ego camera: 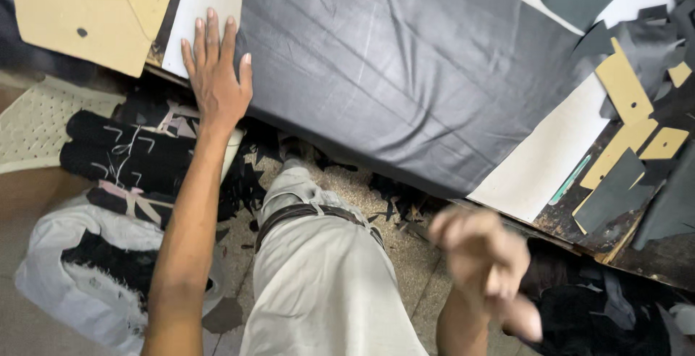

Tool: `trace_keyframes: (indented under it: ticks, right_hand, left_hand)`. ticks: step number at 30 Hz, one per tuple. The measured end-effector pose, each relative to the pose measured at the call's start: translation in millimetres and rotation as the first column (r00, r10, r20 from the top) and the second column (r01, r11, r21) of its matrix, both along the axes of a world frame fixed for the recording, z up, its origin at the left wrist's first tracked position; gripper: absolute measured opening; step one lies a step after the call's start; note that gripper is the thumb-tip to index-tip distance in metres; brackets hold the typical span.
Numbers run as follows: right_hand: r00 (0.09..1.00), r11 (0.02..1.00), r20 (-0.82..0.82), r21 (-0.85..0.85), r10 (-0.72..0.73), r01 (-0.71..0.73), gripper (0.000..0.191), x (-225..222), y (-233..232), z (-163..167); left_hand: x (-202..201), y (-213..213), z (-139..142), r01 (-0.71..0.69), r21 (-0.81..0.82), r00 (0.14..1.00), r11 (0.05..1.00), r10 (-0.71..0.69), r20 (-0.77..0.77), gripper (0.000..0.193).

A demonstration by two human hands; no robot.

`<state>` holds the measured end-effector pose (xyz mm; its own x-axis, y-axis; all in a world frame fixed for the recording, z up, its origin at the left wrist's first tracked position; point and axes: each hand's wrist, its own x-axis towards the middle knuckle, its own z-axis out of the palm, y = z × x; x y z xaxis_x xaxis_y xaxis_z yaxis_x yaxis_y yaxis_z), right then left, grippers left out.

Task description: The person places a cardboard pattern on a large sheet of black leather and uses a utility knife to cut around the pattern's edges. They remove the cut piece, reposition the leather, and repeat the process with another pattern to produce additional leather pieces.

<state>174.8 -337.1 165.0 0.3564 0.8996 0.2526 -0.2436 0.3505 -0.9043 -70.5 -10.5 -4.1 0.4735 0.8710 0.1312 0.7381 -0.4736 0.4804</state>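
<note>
A large sheet of dark grey fabric (405,59) lies spread over the worktable, its near edge hanging over the table's front. My left hand (216,74) rests flat, fingers apart, at the fabric's left edge, partly on a white sheet (199,9) beneath it. My right hand (483,255) hovers blurred below the table's front edge, fingers curled loosely; I cannot make out anything in it. My legs in light trousers (326,284) stand below.
Tan cardboard patterns (87,9) lie at the table's far left, more tan pieces (630,110) and grey offcuts (615,189) at the right. Rolled black cloth bundles (123,146) and a white sack (79,276) sit on the floor at left, amid dark scraps.
</note>
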Motion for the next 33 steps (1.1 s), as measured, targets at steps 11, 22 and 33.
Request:
trace_keyframes:
  ticks: [11,22,33]
  right_hand:
    - [0.861,0.858,0.289,0.186,0.418,-0.479,0.059,-68,95,89]
    - [0.133,0.552,0.855,-0.435,0.502,0.712,0.084,-49,169,-136]
    - [0.105,0.629,0.91,-0.356,0.4,0.691,0.099,-45,200,-135]
  left_hand:
    - [-4,6,-42,-0.022,-0.036,1.0,0.999,0.022,0.007,0.061]
    - [-10,10,-31,-0.022,-0.113,1.0,0.993,0.022,0.0,0.059]
    - [-6,13,-23,-0.041,-0.144,0.999,0.989,0.042,0.005,0.058]
